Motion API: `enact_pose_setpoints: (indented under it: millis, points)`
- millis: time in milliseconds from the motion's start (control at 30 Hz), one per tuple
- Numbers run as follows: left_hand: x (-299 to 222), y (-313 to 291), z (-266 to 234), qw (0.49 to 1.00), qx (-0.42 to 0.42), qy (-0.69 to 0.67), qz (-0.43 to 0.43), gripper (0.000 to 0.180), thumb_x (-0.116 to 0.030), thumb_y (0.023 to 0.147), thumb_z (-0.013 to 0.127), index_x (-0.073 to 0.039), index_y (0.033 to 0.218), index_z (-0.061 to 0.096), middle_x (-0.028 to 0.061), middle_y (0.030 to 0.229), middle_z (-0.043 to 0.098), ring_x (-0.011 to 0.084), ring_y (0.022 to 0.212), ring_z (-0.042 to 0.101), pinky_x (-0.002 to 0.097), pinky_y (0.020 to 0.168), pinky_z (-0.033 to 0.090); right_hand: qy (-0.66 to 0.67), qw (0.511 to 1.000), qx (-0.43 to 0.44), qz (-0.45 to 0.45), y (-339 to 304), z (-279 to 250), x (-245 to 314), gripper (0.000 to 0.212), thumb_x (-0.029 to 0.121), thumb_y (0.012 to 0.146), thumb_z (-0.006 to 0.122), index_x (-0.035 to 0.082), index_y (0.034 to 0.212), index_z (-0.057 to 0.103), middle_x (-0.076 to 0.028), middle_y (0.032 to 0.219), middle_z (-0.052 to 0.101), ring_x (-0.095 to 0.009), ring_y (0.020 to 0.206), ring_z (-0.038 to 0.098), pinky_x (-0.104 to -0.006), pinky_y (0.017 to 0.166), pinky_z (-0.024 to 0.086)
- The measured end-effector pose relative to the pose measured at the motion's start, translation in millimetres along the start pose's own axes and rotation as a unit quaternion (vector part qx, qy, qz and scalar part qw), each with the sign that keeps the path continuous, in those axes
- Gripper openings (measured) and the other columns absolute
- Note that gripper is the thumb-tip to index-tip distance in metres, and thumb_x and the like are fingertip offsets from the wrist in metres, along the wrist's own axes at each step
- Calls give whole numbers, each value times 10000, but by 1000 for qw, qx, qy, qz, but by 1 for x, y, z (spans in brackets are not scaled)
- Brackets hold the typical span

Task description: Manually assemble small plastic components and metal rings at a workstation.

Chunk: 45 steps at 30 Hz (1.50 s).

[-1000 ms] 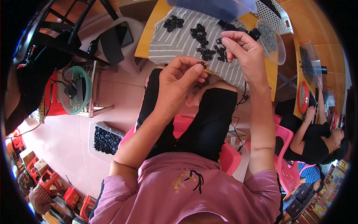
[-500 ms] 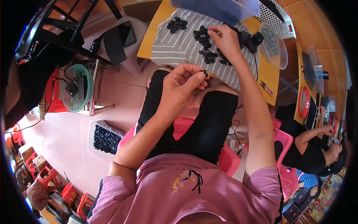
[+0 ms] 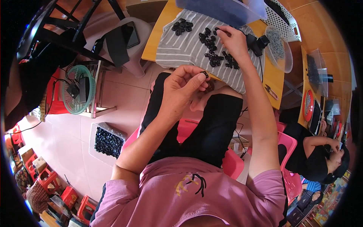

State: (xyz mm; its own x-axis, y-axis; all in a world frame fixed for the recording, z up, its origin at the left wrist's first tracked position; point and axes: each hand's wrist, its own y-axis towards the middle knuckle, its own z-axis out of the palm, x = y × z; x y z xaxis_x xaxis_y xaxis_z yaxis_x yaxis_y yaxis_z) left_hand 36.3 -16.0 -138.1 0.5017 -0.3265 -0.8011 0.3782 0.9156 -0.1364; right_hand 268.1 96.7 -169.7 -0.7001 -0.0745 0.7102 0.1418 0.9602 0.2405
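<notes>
Over my lap, my left hand (image 3: 186,82) pinches a small black plastic part (image 3: 205,74) between thumb and forefinger, its other fingers curled. My right hand (image 3: 233,41) is over the striped grey cloth (image 3: 172,49), thumb and forefinger closed at a small black piece (image 3: 216,29) that shows at the fingertips. Beside and below these fingers lie loose clusters of similar black parts (image 3: 214,59). Another cluster of black parts (image 3: 182,26) sits further left on the cloth. The exact shape of the held pieces is too small to make out.
On the wooden table (image 3: 273,73) are a blue-tinted bin (image 3: 215,13), a black device with a cable (image 3: 257,44), a clear tub of small metal pieces (image 3: 278,47) and snips (image 3: 271,92). A tub of black parts (image 3: 107,142) stands on the floor. A co-worker (image 3: 314,159) sits at right.
My right hand has shifted slightly right, and a small black piece now shows at its fingertips. My left hand stays nearly still with its part. The co-worker's hand has moved.
</notes>
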Motion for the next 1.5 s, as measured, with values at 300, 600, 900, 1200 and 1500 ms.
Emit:
enact_pose_setpoints:
  millis: [300, 600, 900, 1200, 1500]
  points:
    - [-8, -2, 18, 1000, 9, -10, 14, 148, -94, 883, 608, 2, 991, 574, 79, 959, 645, 79, 767, 587, 201, 687, 484, 369, 920, 35, 128, -70, -52, 73, 299, 129, 862, 635, -18, 1120, 602, -62, 825, 639, -49, 603, 547, -200, 540, 481]
    - [-9, -12, 38, 997, 52, -30, 56, 130, -67, 891, 582, -9, 1006, 571, 145, 1166, 597, 120, 904, 605, 223, 749, 489, 330, 941, -13, 80, -130, -77, 118, 230, 71, 865, 622, -37, 1069, 629, -59, 777, 640, -63, 609, 558, -187, 558, 461]
    - [-3, -23, 48, 993, 78, -64, 53, 120, -61, 891, 573, 5, 992, 573, 187, 1158, 595, 139, 914, 620, 232, 769, 505, 261, 961, -46, 83, -160, -81, 134, 248, 15, 844, 634, 3, 1092, 636, -25, 820, 617, -43, 631, 555, -165, 549, 449]
    - [3, -32, 56, 990, 114, -81, 4, 147, -74, 887, 592, 8, 1008, 571, 150, 1118, 618, 134, 935, 612, 240, 768, 499, 218, 974, -31, 46, -179, -99, 128, 266, -7, 857, 602, 19, 1120, 628, -25, 922, 566, -46, 690, 549, -169, 592, 470]
    - [7, -39, 67, 986, 131, -93, -39, 162, -80, 888, 590, 15, 1017, 567, 155, 1114, 619, 147, 923, 622, 248, 765, 507, 215, 971, -72, 71, -192, -107, 120, 211, 10, 850, 618, 27, 1058, 653, -21, 951, 580, -39, 687, 549, -156, 570, 446]
